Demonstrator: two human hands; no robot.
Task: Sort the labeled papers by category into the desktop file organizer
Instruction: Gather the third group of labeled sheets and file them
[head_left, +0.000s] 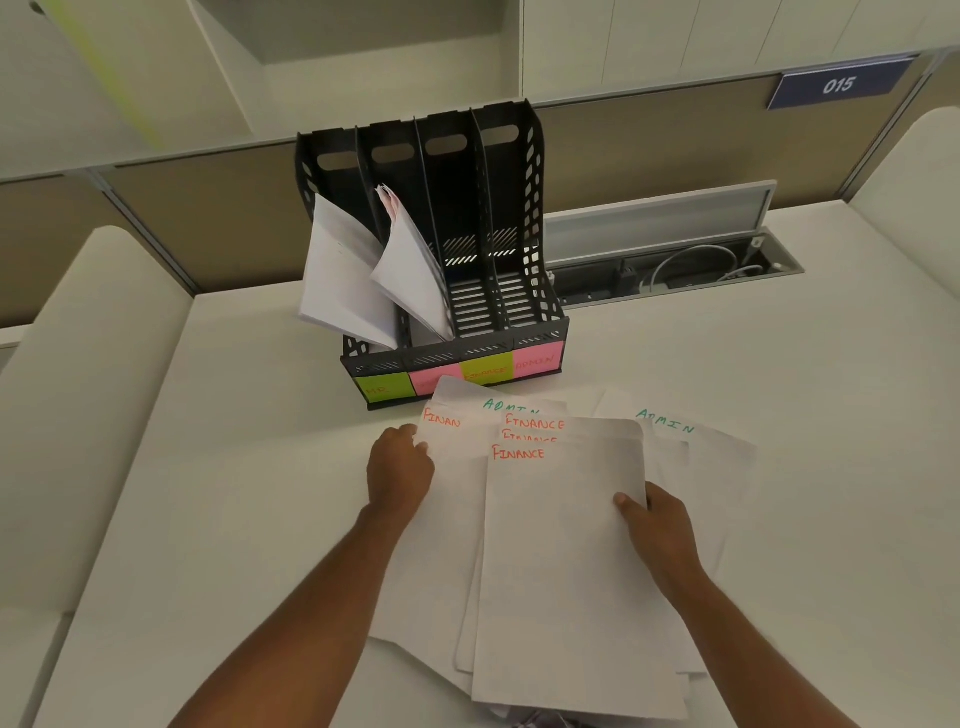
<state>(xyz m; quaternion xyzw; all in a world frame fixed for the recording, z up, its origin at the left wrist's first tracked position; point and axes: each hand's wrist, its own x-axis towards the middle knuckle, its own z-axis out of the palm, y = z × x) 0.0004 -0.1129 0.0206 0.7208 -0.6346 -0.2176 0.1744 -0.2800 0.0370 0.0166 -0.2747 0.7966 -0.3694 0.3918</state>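
Note:
A black file organizer (540, 312) with four slots stands at the back of the desk. Sticky notes on its front read HR (382, 388), an unreadable pink one, FINANCE (485, 370) and ADMIN (537, 358). The two left slots hold leaning white sheets (348, 280); the two right slots look empty. In front lies a loose pile of papers: several marked FINANCE (561, 545) in red, two marked ADMIN (670, 423) in green. My left hand (399, 473) grips the left edge of a FINANCE sheet. My right hand (657, 530) holds the right edge of the top FINANCE sheet.
A white desk (249, 467) carries everything. An open cable tray (675, 270) with wires sits behind the organizer to the right. Beige partition walls run along the back, with a blue 015 plate (839, 84) at upper right.

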